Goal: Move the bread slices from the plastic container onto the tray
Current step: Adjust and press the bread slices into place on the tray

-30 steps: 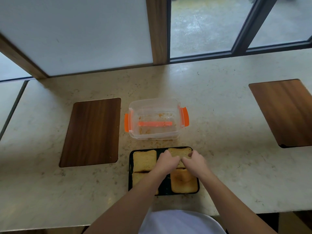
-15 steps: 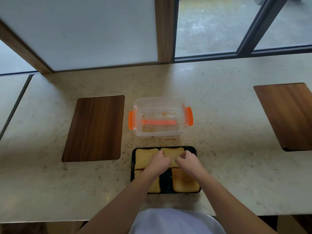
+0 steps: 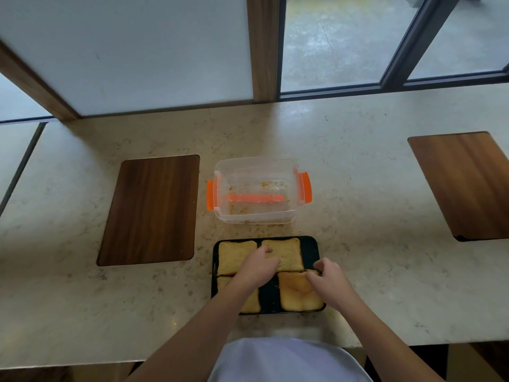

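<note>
My left hand (image 3: 260, 264) lies loosely curled, fingers resting on the far-right bread slice (image 3: 287, 253). My right hand (image 3: 329, 281) pinches the far edge of the near-right slice (image 3: 297, 295). All four slices sit in the black tray (image 3: 312, 248). Just beyond the tray, the clear plastic container (image 3: 257, 191) holds only crumbs.

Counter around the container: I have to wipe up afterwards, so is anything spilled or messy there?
Yes. Crumbs lie scattered on the counter between the plastic container and the tray, and orange-brown residue smears the container's floor. The four bread slices lie flat on the tray.
</note>
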Demonstrator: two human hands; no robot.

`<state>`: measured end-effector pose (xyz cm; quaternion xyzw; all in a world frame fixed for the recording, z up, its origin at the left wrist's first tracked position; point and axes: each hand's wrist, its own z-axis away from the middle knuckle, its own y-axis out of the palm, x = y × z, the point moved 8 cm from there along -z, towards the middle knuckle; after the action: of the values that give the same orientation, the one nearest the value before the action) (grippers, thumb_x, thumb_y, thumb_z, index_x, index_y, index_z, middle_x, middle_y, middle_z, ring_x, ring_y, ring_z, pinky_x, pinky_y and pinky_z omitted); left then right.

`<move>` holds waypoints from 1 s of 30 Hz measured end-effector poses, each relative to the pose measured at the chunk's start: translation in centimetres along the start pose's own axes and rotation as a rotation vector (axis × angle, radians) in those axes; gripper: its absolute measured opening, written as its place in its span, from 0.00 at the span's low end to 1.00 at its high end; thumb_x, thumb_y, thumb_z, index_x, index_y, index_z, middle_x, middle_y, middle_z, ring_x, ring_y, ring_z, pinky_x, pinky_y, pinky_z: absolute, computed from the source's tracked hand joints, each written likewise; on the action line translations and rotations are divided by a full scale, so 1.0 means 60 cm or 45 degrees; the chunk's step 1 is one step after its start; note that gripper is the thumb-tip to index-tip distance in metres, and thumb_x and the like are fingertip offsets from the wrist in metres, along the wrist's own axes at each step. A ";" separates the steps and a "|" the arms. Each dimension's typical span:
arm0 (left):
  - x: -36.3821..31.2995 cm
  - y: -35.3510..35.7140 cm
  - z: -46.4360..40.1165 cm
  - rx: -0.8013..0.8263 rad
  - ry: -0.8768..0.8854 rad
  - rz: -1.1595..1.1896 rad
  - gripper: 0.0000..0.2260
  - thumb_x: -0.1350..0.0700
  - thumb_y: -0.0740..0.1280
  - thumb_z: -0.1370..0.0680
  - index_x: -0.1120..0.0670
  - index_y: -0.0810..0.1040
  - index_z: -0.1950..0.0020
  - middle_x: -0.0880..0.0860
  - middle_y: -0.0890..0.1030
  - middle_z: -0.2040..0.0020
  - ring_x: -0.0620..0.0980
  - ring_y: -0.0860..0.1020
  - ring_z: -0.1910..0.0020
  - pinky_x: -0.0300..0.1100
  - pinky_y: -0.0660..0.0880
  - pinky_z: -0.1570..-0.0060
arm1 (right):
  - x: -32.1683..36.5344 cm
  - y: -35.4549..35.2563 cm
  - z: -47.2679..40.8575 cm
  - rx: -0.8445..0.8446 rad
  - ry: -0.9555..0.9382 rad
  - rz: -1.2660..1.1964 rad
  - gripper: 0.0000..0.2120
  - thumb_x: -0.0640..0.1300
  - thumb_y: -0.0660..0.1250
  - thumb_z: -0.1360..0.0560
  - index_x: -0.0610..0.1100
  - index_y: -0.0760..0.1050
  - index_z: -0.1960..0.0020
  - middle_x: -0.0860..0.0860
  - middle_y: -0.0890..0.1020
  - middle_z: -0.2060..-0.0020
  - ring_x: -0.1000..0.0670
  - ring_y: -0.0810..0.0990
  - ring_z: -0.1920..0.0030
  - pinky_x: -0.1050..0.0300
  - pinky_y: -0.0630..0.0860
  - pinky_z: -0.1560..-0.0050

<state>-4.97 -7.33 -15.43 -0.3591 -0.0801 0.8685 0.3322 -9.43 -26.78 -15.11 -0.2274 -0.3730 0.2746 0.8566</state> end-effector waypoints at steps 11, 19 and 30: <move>0.000 0.000 0.024 -0.129 -0.003 -0.023 0.20 0.50 0.63 0.22 0.54 0.70 0.32 0.50 0.77 0.49 0.47 0.78 0.57 0.42 0.75 0.64 | -0.023 0.013 0.026 0.049 0.083 -0.022 0.18 0.50 0.66 0.24 0.45 0.71 0.36 0.50 0.78 0.46 0.53 0.77 0.52 0.58 0.75 0.59; 0.029 0.072 0.053 0.101 -0.101 0.072 0.07 0.49 0.63 0.22 0.49 0.74 0.46 0.51 0.79 0.51 0.48 0.78 0.53 0.46 0.80 0.50 | -0.014 0.015 0.030 0.065 0.144 0.047 0.12 0.52 0.65 0.29 0.49 0.70 0.49 0.51 0.79 0.56 0.52 0.80 0.58 0.56 0.73 0.67; 0.053 0.041 0.041 0.086 -0.163 0.107 0.05 0.48 0.63 0.21 0.48 0.74 0.50 0.50 0.78 0.53 0.48 0.79 0.55 0.40 0.78 0.58 | 0.008 0.037 0.031 0.188 0.131 0.008 0.16 0.50 0.66 0.25 0.45 0.73 0.41 0.51 0.78 0.54 0.54 0.77 0.58 0.57 0.75 0.61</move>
<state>-9.57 -6.92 -16.38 -0.2946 -0.0567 0.9050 0.3017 -11.26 -24.50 -15.03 -0.1787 -0.3065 0.2919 0.8882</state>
